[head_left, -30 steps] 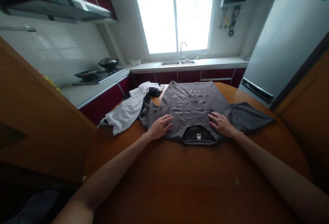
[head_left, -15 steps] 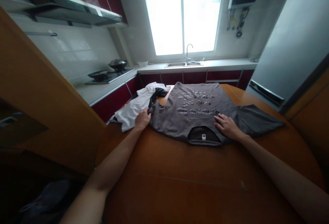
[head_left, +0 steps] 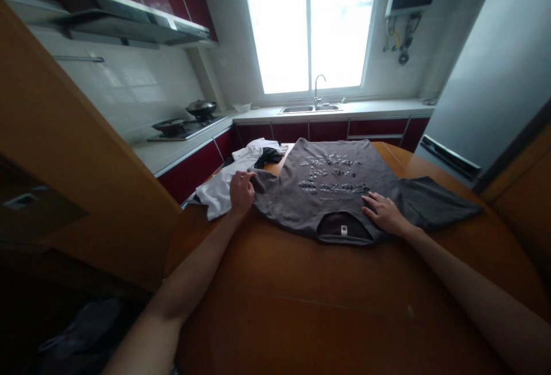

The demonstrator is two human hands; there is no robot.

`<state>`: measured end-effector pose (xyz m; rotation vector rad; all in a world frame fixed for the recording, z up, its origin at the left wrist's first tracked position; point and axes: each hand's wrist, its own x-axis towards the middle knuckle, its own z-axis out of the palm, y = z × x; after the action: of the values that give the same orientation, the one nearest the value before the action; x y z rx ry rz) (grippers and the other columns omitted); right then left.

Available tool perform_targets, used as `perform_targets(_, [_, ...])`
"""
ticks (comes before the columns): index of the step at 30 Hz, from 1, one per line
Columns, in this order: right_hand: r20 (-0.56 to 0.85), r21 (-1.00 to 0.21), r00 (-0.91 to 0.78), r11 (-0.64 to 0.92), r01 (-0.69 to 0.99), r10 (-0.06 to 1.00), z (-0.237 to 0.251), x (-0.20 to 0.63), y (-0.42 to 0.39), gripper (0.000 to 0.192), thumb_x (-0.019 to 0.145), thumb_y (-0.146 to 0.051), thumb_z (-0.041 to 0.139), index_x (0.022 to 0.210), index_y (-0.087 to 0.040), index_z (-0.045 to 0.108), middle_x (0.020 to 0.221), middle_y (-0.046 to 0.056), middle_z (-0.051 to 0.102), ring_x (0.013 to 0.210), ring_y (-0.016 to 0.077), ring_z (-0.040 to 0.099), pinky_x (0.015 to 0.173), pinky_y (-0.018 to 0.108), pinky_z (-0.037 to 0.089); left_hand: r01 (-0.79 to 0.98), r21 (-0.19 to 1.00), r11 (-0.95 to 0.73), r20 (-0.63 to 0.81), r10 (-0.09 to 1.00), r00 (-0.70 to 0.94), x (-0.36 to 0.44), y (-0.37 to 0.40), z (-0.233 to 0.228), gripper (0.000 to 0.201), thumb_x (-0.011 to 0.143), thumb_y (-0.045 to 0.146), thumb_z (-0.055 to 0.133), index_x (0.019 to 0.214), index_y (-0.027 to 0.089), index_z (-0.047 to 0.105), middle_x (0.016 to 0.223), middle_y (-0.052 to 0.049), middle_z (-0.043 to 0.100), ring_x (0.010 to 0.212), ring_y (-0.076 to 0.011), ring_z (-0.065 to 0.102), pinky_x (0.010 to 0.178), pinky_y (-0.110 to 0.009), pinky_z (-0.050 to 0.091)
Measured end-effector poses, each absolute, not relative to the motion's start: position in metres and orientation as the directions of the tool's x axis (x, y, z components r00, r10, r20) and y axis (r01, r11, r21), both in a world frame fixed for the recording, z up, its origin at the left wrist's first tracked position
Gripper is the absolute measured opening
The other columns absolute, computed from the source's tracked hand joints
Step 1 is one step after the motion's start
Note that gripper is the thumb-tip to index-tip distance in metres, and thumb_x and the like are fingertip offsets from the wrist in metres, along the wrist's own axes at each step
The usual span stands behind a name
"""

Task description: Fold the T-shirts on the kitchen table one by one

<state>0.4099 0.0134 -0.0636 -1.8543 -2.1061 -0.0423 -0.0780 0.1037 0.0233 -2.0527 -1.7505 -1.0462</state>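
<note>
your left hand (head_left: 241, 191) is extended forward, fingers curled into a pinch, wrist straight. your right hand (head_left: 384, 212) lies flat, palm down, fingers spread. both forearms are bare and outstretched.

Head view: one camera, worn high, looking forward and down along the table.

It sits above the near edge of the round wooden table (head_left: 327, 306), close enough that both forearms run in from the bottom corners, and faces the far edge, the counter with the sink (head_left: 310, 108) and the bright window (head_left: 310, 24); the wide lens bends the sides.
</note>
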Motion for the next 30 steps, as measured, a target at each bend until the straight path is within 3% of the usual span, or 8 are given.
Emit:
perform_targets(7, [0.241,-0.177,-0.109,0.154,0.972,0.964,-0.062,0.411,0.014,0.051,0.1,-0.047,0.041,0.143,-0.024,0.056,0.154,0.015,0.048,0.144,0.0331,0.042,0.115,0.057,0.034,0.987,0.047,-0.152,0.532,0.84,0.104,-0.059,0.085,0.018,0.025,0.087,0.01,0.053,0.102,0.018,0.072,0.14,-0.018,0.053,0.131,-0.0422,0.044,0.103,-0.063,0.038])
perform_targets(10, [0.242,-0.177,-0.108,0.153,0.972,0.964,-0.063,0.41,0.013,0.051,0.1,-0.047,0.041,0.143,-0.024,0.056,0.155,0.015,0.048,0.145,0.0329,0.041,0.115,0.058,0.034,0.886,0.1,-0.452,0.552,0.766,0.328,-0.03,0.072,0.016,0.028,0.091,0.014,0.052,0.111,0.022,0.07,0.137,-0.013,0.056,0.128,-0.0328,0.049,0.107,-0.052,0.041])
perform_targets(13, [0.256,-0.186,-0.104,0.155,0.97,0.961,-0.063,0.407,0.011,0.049,0.1,-0.045,0.042,0.141,-0.024,0.057,0.154,0.015,0.049,0.144,0.0332,0.041,0.115,0.059,0.033,0.592,0.161,-0.79,0.461,0.59,0.663,0.004,0.046,0.013,0.025,0.099,0.03,0.054,0.119,0.025,0.068,0.124,-0.008,0.063,0.116,-0.0241,0.058,0.104,-0.041,0.046])
perform_targets(16, [0.317,-0.212,-0.112,0.186,0.96,0.942,-0.051,0.408,0.009,0.046,0.097,-0.042,0.048,0.138,-0.023,0.059,0.151,0.016,0.051,0.142,0.0352,0.042,0.114,0.061,0.033,0.387,0.171,-0.906,0.354,0.423,0.834,0.026,0.022,0.01,0.035,0.095,0.048,0.064,0.122,0.026,0.068,0.12,-0.008,0.065,0.113,-0.0243,0.059,0.102,-0.039,0.047])
perform_targets(20, [0.334,-0.345,-0.238,0.353,0.87,0.912,-0.013,0.418,-0.003,0.03,0.094,-0.039,0.055,0.111,-0.021,0.071,0.119,0.014,0.066,0.114,0.0298,0.061,0.103,0.046,0.046,0.328,0.174,-0.928,0.285,0.366,0.886,0.027,0.016,0.009,0.039,0.091,0.052,0.068,0.119,0.025,0.07,0.116,-0.008,0.066,0.108,-0.0243,0.061,0.098,-0.037,0.048])
perform_targets(24, [0.178,-0.471,-0.407,0.441,0.764,0.896,0.011,0.427,-0.035,0.025,0.09,-0.045,0.064,0.094,-0.021,0.07,0.099,0.008,0.066,0.091,0.0233,0.062,0.084,0.036,0.05,0.333,0.193,-0.923,0.244,0.374,0.895,0.014,0.022,0.013,0.032,0.097,0.044,0.062,0.122,0.025,0.068,0.112,-0.007,0.066,0.103,-0.0216,0.061,0.092,-0.032,0.049])
perform_targets(27, [0.15,-0.426,-0.449,0.468,0.774,0.881,0.003,0.426,-0.061,0.022,0.088,-0.042,0.069,0.097,-0.023,0.067,0.104,0.007,0.065,0.097,0.0242,0.059,0.087,0.037,0.047,0.337,0.201,-0.92,0.222,0.378,0.899,0.008,0.021,0.013,0.026,0.101,0.04,0.055,0.115,0.022,0.068,0.105,-0.007,0.065,0.098,-0.0205,0.061,0.086,-0.03,0.049])
perform_targets(30, [0.194,-0.362,-0.424,0.466,0.807,0.885,-0.009,0.423,-0.077,0.015,0.098,-0.033,0.054,0.092,-0.022,0.064,0.099,0.008,0.065,0.096,0.0243,0.057,0.088,0.039,0.045,0.327,0.228,-0.917,0.223,0.376,0.899,0.007,0.017,0.012,0.03,0.107,0.034,0.041,0.108,0.02,0.068,0.099,-0.008,0.063,0.092,-0.0182,0.061,0.081,-0.027,0.049])
